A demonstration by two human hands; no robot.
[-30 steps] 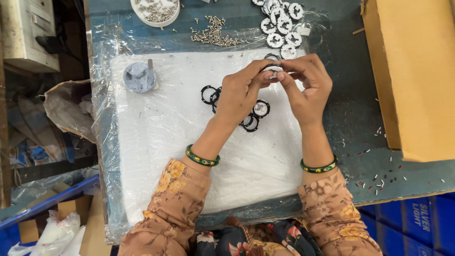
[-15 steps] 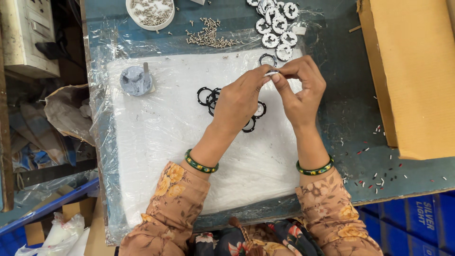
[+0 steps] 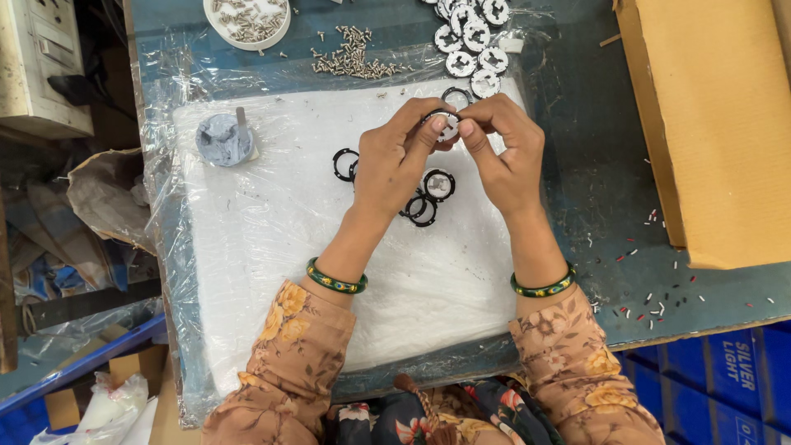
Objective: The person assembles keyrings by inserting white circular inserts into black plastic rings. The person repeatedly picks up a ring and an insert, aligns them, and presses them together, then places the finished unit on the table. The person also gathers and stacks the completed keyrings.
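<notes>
Head view, hands: left hand and right hand met over the far middle of the white foam pad, fingertips pinched together on one small round disc.
Grip: both hands closed narrow on the disc, thumb and forefinger of each touching it; the disc was held just above the pad, mostly hidden by the fingers.
Wrists: one green bangle on the left, one green bangle on the right; floral orange sleeves on both arms.
Black rings: a loose cluster of black rings lay on the pad under and beside the left hand; about five showed, the rest hidden by the hand. One more ring lay at the pad's far edge.
White discs: a heap of round white discs at the far edge, right of centre; about eight showed, the count uncertain at the frame edge.
Screws: one loose pile of small screws far of the pad; one round white dish of screws to its left.
Grey cup: one small grey round pot with a stick in it, far left on the pad.
Packages: one flat brown cardboard box at the right; blue plastic crate near right, with pale lettering.
Table: blue-grey top under clear plastic sheet, small red and white bits scattered at the right.
</notes>
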